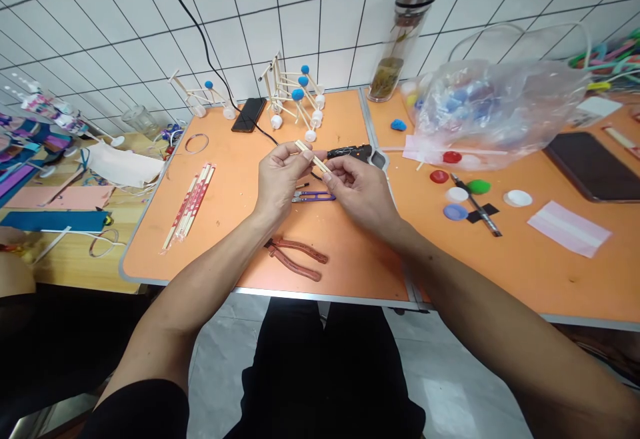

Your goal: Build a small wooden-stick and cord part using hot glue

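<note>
Over the orange table, my left hand (278, 178) pinches one end of a short pair of pale wooden chopsticks (313, 154), the pieces lying side by side. My right hand (364, 191) grips their lower end between thumb and fingers. Just below the hands are purple-handled thread snips (320, 196), partly hidden by my left hand. Nearer to me lie red-handled pliers (300, 258), their jaws behind my left wrist. Behind my right hand rests a black tool (350, 153) resembling a glue gun. Paper-wrapped chopsticks (191, 206) lie to the left.
Stick frames with blue balls (298, 94) and white caps stand at the back beside a phone (249, 114). A tall tea bottle (400, 42) stands by the wall. Rightward are a plastic bag (500, 109), coloured caps (455, 212), a pen (477, 207) and another phone (595, 166).
</note>
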{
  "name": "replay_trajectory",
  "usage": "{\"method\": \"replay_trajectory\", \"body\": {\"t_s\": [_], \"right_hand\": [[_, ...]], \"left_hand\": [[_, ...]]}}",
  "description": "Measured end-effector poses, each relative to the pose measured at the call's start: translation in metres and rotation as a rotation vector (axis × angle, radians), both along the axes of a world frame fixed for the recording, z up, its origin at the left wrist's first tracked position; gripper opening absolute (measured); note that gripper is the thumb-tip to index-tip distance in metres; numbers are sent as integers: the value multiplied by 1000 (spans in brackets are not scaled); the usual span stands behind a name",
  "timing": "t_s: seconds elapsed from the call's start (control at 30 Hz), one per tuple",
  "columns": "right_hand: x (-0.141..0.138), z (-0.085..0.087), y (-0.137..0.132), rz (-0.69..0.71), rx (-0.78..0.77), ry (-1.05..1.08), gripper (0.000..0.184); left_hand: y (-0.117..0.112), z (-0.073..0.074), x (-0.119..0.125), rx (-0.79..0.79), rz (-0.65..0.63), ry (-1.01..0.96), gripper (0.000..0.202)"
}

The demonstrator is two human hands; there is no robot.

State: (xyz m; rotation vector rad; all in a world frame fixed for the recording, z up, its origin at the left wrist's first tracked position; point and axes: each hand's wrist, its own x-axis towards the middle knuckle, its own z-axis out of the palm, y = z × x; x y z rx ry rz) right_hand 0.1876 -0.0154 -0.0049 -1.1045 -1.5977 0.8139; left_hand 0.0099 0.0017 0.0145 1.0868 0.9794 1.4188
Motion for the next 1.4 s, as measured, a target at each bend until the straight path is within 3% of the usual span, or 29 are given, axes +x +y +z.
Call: {"method": "replay_trajectory", "body": {"t_s": [0.2,0.5,0.6,0.77,0.93,1.13,1.4], "right_hand": [[19,9,10,146,-330,287,53],[31,18,15,197,-500,422,42],[28,16,15,170,-469,374,40],[19,12,10,126,-235,208,31],[13,10,5,151,-247,204,38],[9,11,1,143,-236,248,57],[7,12,0,147,-196,214,66]], "left_hand": [[10,8,-11,-132,67,-8,32],[31,8,-31,-226,140,-57,30],[29,7,-30,-187,140,-47,30],[12,9,-12,-118,68,-6,28],[-3,7,1,-64,0,26,28],[-3,0,3,87,12,26,37],[-7,-5,13,71,-11,16,41]]}}
